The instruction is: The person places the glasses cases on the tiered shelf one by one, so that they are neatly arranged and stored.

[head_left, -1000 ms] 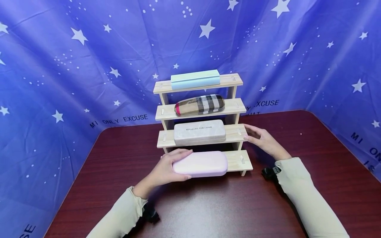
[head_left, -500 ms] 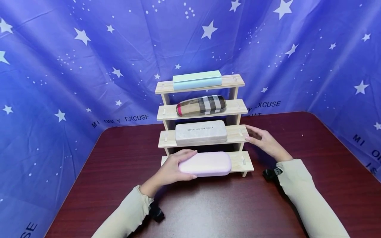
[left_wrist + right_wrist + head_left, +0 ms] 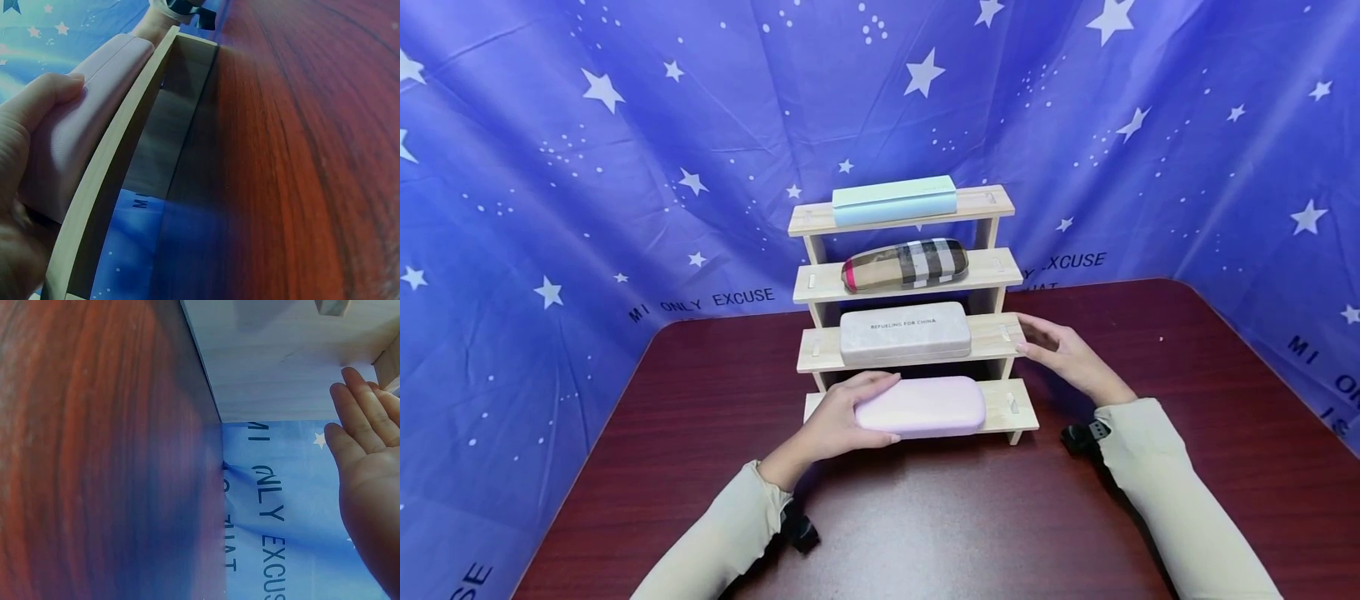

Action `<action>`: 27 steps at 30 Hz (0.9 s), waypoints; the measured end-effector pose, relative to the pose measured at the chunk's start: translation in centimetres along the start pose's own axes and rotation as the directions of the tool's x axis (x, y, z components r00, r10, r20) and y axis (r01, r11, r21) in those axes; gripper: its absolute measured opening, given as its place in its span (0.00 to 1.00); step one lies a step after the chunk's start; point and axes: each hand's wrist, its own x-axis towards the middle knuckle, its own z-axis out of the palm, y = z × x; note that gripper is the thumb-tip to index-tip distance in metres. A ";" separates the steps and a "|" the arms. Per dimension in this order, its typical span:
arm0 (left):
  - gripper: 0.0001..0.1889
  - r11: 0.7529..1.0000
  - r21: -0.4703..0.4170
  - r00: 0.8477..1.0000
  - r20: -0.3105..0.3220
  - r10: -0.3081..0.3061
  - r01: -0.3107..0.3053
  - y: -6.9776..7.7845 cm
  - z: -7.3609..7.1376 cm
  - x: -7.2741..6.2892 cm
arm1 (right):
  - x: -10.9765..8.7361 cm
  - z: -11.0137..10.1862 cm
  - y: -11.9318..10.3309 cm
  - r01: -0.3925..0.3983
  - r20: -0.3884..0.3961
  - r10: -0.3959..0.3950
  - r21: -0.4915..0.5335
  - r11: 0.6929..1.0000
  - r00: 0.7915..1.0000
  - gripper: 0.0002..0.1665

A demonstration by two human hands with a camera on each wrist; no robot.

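A pale lilac glasses case [image 3: 925, 407] is gripped at its left end by my left hand [image 3: 848, 417], thumb in front and fingers behind. It lies level over the lowest step of a wooden tiered display stand [image 3: 1011, 406]; in the left wrist view the case [image 3: 94, 106] sits close along the plank's edge [image 3: 100, 181], and contact is hard to tell. My right hand [image 3: 1067, 354] holds the right end of the second step from the bottom between thumb and fingers. In the right wrist view, its fingers [image 3: 359, 419] reach up beside the stand's side panel [image 3: 281, 369].
On the higher steps lie a grey glasses case [image 3: 904, 333] with lettering, a plaid case [image 3: 906, 265] and a light blue case [image 3: 895, 202], one per step. The stand is on a dark red wooden table [image 3: 925, 517]. A blue starry curtain [image 3: 737, 125] hangs behind.
My left hand has carried the lilac case to the right and slightly back over the lowest step. The right hand keeps its place at the stand, and the other cases are still.
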 end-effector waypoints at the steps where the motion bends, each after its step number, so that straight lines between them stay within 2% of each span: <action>1: 0.39 1.000 0.000 1.000 -0.001 -0.001 0.001 0.0 0.0 0.0 | 0.0 0.0 0.0 0.004 0.000 -0.004 0.001 1.000 1.000 0.34; 15: 0.38 0.999 -0.033 1.000 0.016 -0.025 0.025 0.0 0.0 0.1 | 0.1 0.0 0.1 -0.014 -0.001 0.014 -0.011 1.000 1.000 0.35; 21: 0.40 0.998 -0.043 0.998 0.042 -0.051 0.052 0.0 0.0 0.1 | 0.1 0.0 0.0 0.014 0.000 -0.014 0.008 1.000 1.000 0.34; 27: 0.40 0.999 -0.029 0.998 0.048 -0.035 0.036 -0.1 -0.2 -0.2 | 0.0 0.0 0.0 0.014 0.002 -0.014 0.008 1.000 1.000 0.34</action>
